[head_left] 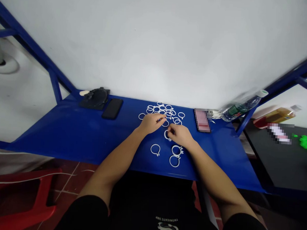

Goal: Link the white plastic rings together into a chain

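Several thin white plastic rings with small end tabs lie on the blue tabletop. My left hand (pixel 152 123) is at the near edge of a loose ring pile (pixel 162 109). Its thumb and forefinger come together on a small white bit, seemingly the tab of a white ring (pixel 165 124); the fingers partly hide it. With bent fingers, my right hand (pixel 180 134) pinches the edge of another white ring (pixel 165 135). Closer to me lie a single ring (pixel 155 149) on the left and two touching rings, an upper ring (pixel 176 150) and a lower ring (pixel 174 161), below my right hand.
A black phone (pixel 112 108) and a dark flat item (pixel 95 98) lie left on the blue table (pixel 77 135). To the right are a lit phone (pixel 202 120), a white cable (pixel 216 114) and a tilted clear bottle (pixel 244 106). Blue metal bars frame both sides.
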Available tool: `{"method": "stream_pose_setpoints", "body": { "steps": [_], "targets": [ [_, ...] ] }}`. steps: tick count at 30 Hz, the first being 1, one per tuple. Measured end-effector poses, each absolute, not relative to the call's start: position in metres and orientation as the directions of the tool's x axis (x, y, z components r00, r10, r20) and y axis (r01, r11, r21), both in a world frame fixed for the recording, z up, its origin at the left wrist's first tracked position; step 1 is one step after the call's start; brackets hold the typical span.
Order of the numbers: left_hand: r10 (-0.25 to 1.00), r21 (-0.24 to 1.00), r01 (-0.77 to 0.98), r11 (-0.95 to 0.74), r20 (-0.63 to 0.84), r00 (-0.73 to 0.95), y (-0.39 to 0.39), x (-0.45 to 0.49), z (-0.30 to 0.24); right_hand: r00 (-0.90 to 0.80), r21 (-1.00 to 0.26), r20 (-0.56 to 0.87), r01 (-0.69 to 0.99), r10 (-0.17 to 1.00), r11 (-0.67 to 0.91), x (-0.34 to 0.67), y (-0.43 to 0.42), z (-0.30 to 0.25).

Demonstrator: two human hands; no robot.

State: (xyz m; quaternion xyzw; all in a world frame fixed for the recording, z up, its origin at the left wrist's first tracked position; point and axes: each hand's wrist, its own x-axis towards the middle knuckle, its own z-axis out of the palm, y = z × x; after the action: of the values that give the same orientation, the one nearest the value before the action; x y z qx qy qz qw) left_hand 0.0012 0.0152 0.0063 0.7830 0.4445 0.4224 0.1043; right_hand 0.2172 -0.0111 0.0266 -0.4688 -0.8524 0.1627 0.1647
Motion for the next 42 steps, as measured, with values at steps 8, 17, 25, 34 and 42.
{"method": "stream_pose_setpoints", "body": {
  "steps": [8, 17, 25, 34, 42],
  "targets": [
    [0.642, 0.396, 0.528, -0.751, 0.623, 0.446, 0.005, 0.020, -0.002, -0.127, -0.758, 0.242, 0.595, 0.962, 0.269, 0.226, 0.001, 0.020],
    [0.609, 0.317, 0.551, -0.772, 0.620, 0.495, 0.004, 0.021, 0.001, -0.116, -0.782, 0.197, 0.580, 0.973, 0.228, 0.226, 0.004, 0.014],
    [0.629, 0.342, 0.557, -0.757, 0.614, 0.477, 0.005, 0.024, -0.003, -0.134, -0.799, 0.198, 0.552, 0.971, 0.239, 0.226, 0.007, 0.010],
    [0.606, 0.391, 0.477, -0.787, 0.632, 0.482, 0.009, 0.022, -0.007, -0.187, -0.826, 0.212, 0.491, 0.959, 0.278, 0.226, 0.008, 0.005],
    [0.584, 0.411, 0.432, -0.803, 0.688, 0.431, 0.008, 0.020, -0.001, -0.210, -0.839, 0.256, 0.436, 0.943, 0.325, 0.227, 0.009, 0.005]
  ]
}}
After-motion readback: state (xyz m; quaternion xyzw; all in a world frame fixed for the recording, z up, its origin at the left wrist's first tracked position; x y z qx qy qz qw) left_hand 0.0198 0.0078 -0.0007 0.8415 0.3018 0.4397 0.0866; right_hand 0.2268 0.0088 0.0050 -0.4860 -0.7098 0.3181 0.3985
